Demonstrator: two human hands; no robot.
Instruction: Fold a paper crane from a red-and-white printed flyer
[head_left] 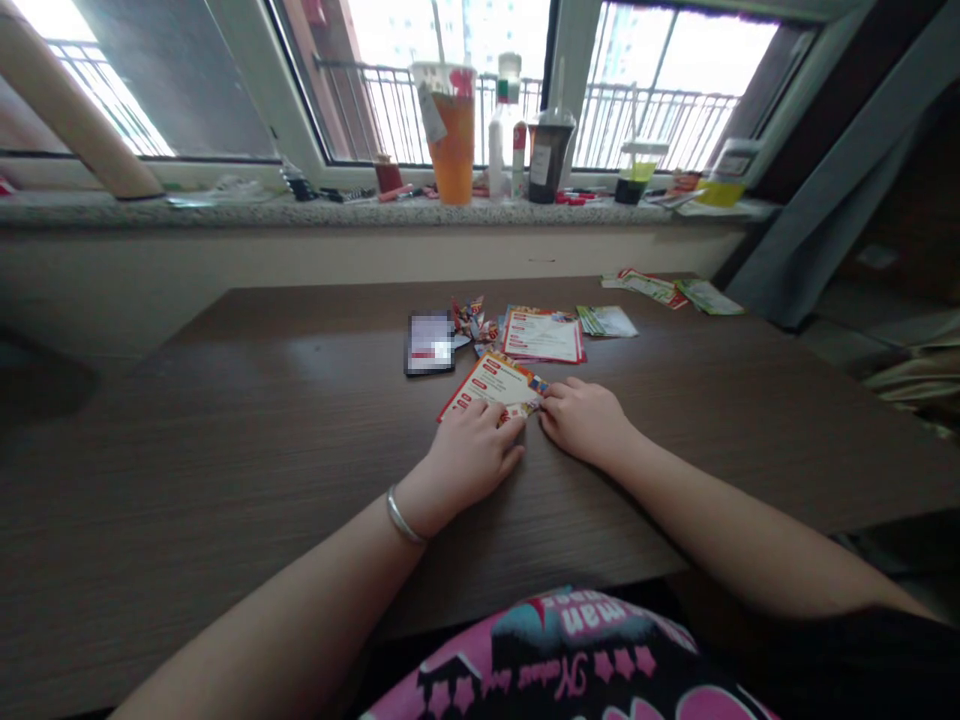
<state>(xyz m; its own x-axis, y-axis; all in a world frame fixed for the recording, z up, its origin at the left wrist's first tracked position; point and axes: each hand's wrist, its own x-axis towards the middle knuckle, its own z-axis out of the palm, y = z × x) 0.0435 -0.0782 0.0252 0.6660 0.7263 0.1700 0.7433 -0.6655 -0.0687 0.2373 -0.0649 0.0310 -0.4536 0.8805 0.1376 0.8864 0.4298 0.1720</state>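
Note:
A red and white printed paper flyer [491,381] lies on the dark wooden table [225,450] in front of me. My left hand [474,450], with a silver bangle on the wrist, rests on the flyer's near edge with curled fingers pressing it down. My right hand [581,417] pinches the flyer's near right corner, where the paper is folded over. Both hands nearly touch each other over that edge.
Behind the flyer lie a phone [430,343], several small folded paper figures [471,318], a stack of similar flyers [544,336] and green leaflets [607,320]. More leaflets [660,288] lie far right. The windowsill [225,212] holds drink cups [452,130] and bottles [507,125].

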